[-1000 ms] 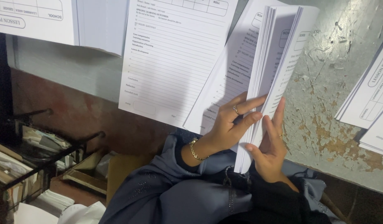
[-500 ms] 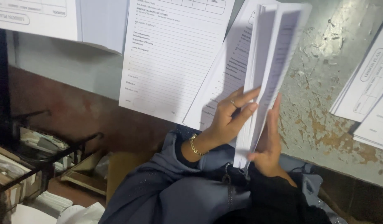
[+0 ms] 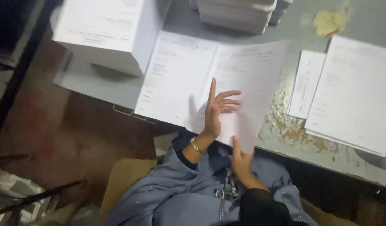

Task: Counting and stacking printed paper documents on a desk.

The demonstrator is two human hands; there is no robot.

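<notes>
At upper left you see a thick white paper stack (image 3: 107, 31), another stack (image 3: 239, 14) at top centre, loose printed sheets (image 3: 352, 96) at right, and a crumpled yellowish scrap (image 3: 329, 21) upper right.

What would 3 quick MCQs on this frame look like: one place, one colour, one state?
1. Where does the left hand lie?
A. on the printed sheets
B. on the floor
C. on the tall stack

2. What colour is the bracelet?
A. red
B. gold
C. black

3. The left hand's fingers are:
A. fisted
B. spread flat
C. pinching a pen

Answers: 1 A, palm rests on the sheets; 2 B, gold band at the wrist; 3 B, fingers are splayed open. The right hand touches the sheets' near edge.
</notes>
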